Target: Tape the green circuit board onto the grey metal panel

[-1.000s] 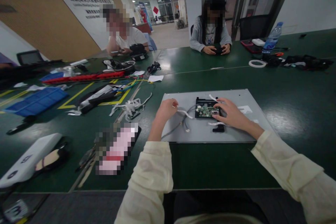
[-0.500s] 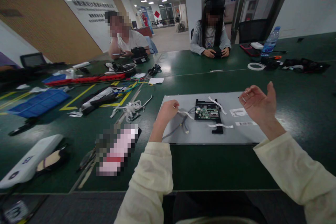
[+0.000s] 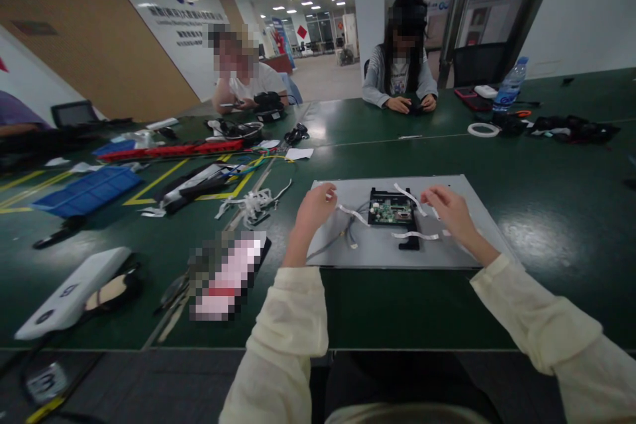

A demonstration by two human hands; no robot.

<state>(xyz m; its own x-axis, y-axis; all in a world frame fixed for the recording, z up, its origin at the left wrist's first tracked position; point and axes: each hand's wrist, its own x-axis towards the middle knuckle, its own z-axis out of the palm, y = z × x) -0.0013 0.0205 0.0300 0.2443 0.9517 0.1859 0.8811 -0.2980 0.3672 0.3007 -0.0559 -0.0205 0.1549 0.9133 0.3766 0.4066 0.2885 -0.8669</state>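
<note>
A flat grey panel (image 3: 477, 212) lies on the green table in front of me, with a green circuit board (image 3: 392, 212) in a black bracket (image 3: 410, 238) at its middle. White tape strips lie about it: a left strip (image 3: 354, 214), an upper right strip (image 3: 410, 200) and a lower strip (image 3: 415, 236). Grey cables (image 3: 350, 232) run out to the left. My left hand (image 3: 314, 212) is over the panel's left part, fingers curled closed beside the left strip. My right hand (image 3: 450, 211) has its fingertips pressed together close to the upper right strip. Whatever either holds is hidden.
Left of the panel are a heap of white strips (image 3: 252, 205), a blurred-out pink phone-like slab (image 3: 229, 278), a blue tray (image 3: 89, 191) and a white device (image 3: 74, 291). Two people sit across the table. A tape roll (image 3: 483, 130) and a water bottle (image 3: 511, 86) stand at the back right.
My right hand has come down and left from above the panel's right side to the upper right strip, its spread fingers now drawn together. My left hand has barely moved.
</note>
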